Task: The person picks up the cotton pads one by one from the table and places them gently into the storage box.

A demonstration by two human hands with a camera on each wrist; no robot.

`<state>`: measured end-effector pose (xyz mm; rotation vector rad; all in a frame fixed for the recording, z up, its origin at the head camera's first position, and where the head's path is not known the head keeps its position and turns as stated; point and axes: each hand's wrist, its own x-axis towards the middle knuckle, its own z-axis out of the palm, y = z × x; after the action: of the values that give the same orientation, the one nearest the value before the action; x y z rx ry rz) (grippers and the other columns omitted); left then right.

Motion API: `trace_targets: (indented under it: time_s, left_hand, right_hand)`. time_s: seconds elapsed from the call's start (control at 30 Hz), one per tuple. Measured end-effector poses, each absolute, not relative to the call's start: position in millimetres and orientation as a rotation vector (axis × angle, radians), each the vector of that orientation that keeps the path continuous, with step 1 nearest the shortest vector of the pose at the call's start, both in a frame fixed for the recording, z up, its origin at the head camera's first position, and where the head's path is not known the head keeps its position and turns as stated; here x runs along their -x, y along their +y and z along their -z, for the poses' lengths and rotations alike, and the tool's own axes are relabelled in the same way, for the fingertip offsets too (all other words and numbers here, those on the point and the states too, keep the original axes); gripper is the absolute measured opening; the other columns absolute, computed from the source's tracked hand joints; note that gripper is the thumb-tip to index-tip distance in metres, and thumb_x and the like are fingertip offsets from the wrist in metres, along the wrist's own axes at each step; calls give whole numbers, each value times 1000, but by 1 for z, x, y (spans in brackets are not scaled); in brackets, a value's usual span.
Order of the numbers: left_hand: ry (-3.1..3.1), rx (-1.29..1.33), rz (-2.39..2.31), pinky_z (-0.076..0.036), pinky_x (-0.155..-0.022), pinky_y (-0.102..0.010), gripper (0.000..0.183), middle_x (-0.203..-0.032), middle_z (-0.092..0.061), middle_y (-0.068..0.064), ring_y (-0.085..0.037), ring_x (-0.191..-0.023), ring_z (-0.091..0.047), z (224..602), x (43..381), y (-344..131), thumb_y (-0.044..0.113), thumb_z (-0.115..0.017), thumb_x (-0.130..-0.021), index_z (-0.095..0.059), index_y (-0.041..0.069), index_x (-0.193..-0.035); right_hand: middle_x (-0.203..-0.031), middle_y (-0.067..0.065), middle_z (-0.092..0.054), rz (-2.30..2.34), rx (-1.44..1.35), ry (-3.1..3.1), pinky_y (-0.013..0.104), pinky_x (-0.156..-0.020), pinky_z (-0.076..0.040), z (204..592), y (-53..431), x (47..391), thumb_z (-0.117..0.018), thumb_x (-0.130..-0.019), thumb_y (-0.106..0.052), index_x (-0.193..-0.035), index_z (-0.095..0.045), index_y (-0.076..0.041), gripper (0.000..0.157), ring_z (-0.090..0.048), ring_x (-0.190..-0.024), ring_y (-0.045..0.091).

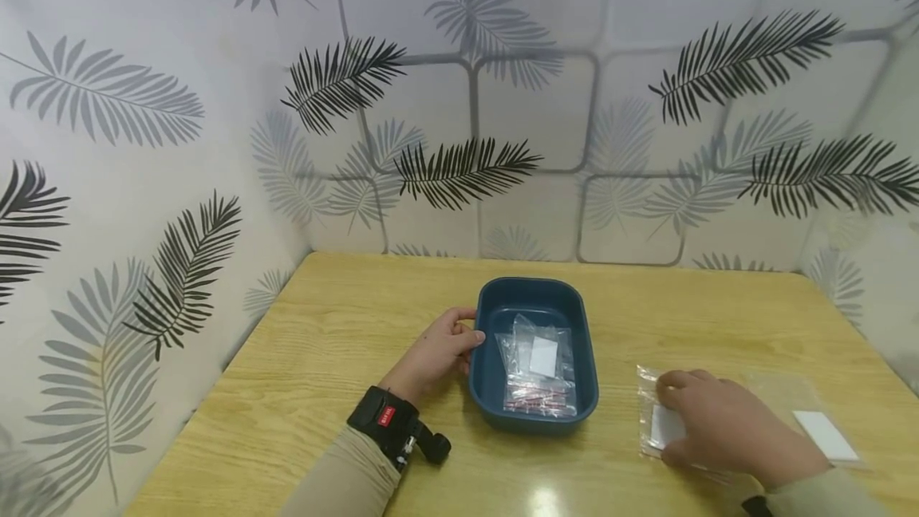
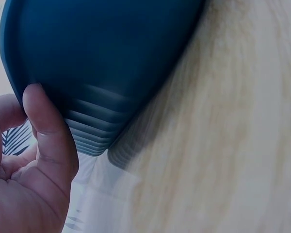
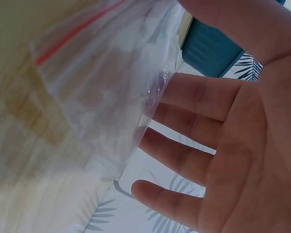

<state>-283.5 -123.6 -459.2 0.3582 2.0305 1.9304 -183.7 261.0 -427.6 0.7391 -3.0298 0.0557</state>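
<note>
A dark blue rectangular plastic tub (image 1: 533, 425) stands on the table, with several clear zip bags (image 1: 520, 357) inside, one showing a white card-like piece. My left hand (image 1: 439, 351) grips the tub's left wall, thumb over the rim and fingers outside. To the right of the tub, my right hand (image 1: 735, 425) pinches a clear zip bag (image 3: 102, 92) between thumb and forefinger. That bag has a red line along its closure and a white piece within; the other fingers extend behind it.
Another clear bag with a white flat piece (image 1: 826, 436) lies on the wooden table (image 1: 345, 301), partly behind the right hand and forearm. Leaf-patterned walls (image 1: 431, 102) rise at the table's back and left. A wrist camera strap (image 1: 388, 421) sits on the left wrist.
</note>
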Motion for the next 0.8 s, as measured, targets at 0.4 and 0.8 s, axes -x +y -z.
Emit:
trace_targets:
  time_s: [0.4,0.8]
  left_hand:
    - [2046,-362,-1925,-52,-61,-30,52,-97,-60,-14,-18,-69,-59,458,284,-124,14,-59,-103,-39,2,-149]
    - [2060,-346,-1920,-52,-62,-31,53,-95,-61,-12,-19,-70,-60,458,284,-123,14,-60,-102,-39,2,-149]
  right_hand:
    - [-109,5,-64,-2,-743,-2995,45,-67,-52,428,258,190,-85,-64,-44,-104,-72,-7,56,-60,-91,27]
    - [-111,11,-63,-6,-749,-2884,44,-62,-53,411,262,205,-84,-66,-44,-96,-71,-8,49,-63,-90,32]
